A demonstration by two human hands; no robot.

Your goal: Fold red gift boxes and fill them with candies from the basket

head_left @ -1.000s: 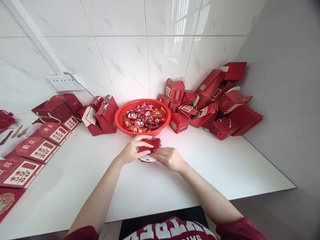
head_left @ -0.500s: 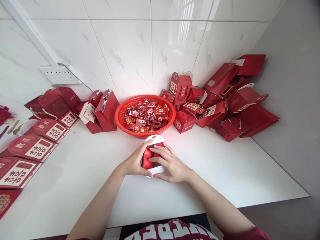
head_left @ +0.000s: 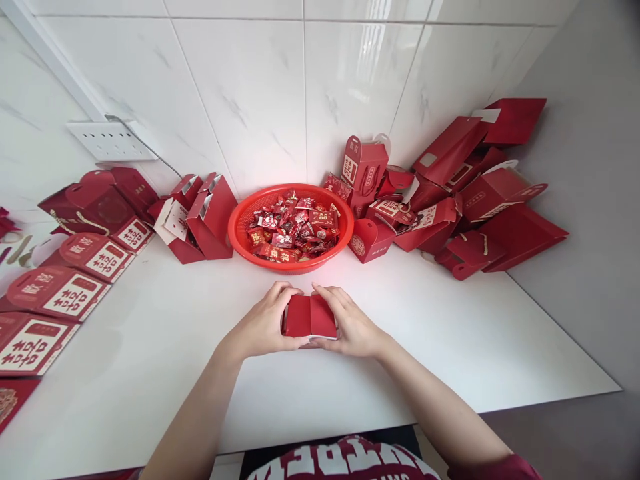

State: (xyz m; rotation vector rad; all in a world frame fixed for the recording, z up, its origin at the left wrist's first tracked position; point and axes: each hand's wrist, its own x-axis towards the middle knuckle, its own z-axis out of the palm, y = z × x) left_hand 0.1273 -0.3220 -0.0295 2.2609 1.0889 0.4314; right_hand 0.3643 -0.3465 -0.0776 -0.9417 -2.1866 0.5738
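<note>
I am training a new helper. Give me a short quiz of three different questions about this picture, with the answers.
1. True or false: both hands hold one red box.
2. What does the red basket contain? A) coins B) wrapped sweets C) ribbons
3. Fill in: the flat boxes lie in a row at the table's ____ edge.

Key
1. True: the left hand and right hand grip the red box from both sides.
2. B: the red basket holds wrapped sweets.
3. Left: the flat boxes lie there on the table.
</note>
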